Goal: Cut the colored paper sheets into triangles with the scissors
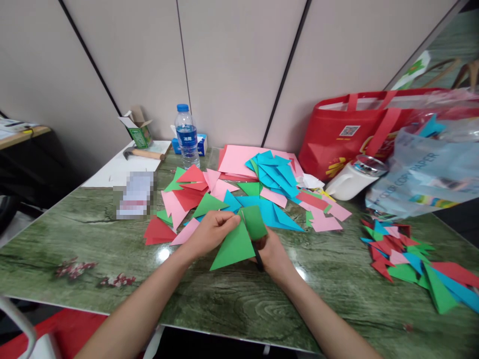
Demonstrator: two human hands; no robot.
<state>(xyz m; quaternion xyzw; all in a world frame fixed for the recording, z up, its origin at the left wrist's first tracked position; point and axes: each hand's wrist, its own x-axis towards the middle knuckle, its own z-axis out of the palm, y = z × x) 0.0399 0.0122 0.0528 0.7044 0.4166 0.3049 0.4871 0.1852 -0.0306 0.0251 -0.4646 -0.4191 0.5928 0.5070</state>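
Observation:
A piece of green paper (234, 247) is pinched at its upper edge by my left hand (217, 228), fingers closed. Its right part curls up and away along a slit. My right hand (270, 252) is closed around scissors, whose black handle (258, 257) shows below the paper; the blades are mostly hidden behind the sheet. Just beyond my hands lie loose cut pieces: a blue paper piece (275, 213), a red paper piece (159, 232) and pink paper pieces (175, 208), partly overlapping.
A water bottle (187, 139) stands at the back beside a tissue pack (202, 144). Left lie a hammer (144, 153) and a blurred phone-like object (135, 195). A red bag (329, 134), white mug (354, 179) and a heap of paper scraps (402, 257) are on the right.

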